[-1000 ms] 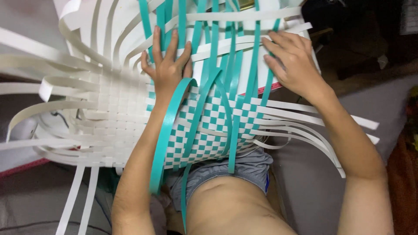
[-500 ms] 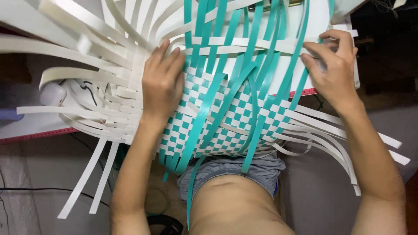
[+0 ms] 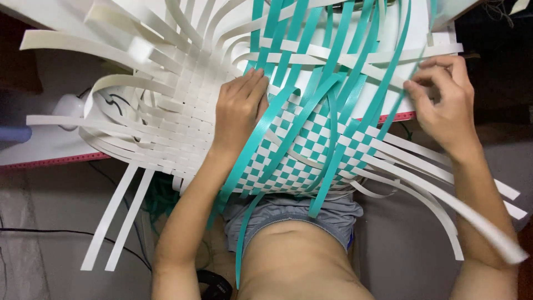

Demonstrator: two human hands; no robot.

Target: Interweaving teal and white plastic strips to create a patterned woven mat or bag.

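Since half a second ago the right hand (image 3: 447,108) has slid a little lower along the weave's right edge, and its fingers, then spread over the strips, now bunch together — thumb and fingertips (image 3: 413,89) pinched on the end of a white strip (image 3: 355,58) that runs crosswise through the upright teal strips (image 3: 333,72). The left hand (image 3: 239,111) has barely shifted; it lies flat, palm down, fingers close together and straight, pressing on the woven mat (image 3: 300,150) where the all-white section meets the teal-and-white checkered section. It holds nothing, only presses.

This woven piece sits in front of the person, resting partly on the edge of a white table (image 3: 50,147) with a red trim and partly over the lap, above grey shorts (image 3: 294,211). Loose white strips (image 3: 119,214) fan out to the left, hanging past the table edge, and more sweep out to the lower right beneath the right forearm. Several teal ends dangle down from the checkered part — one long teal strip (image 3: 241,244) hangs past the waist. A thin black cable (image 3: 66,233) lies on the floor at lower left.
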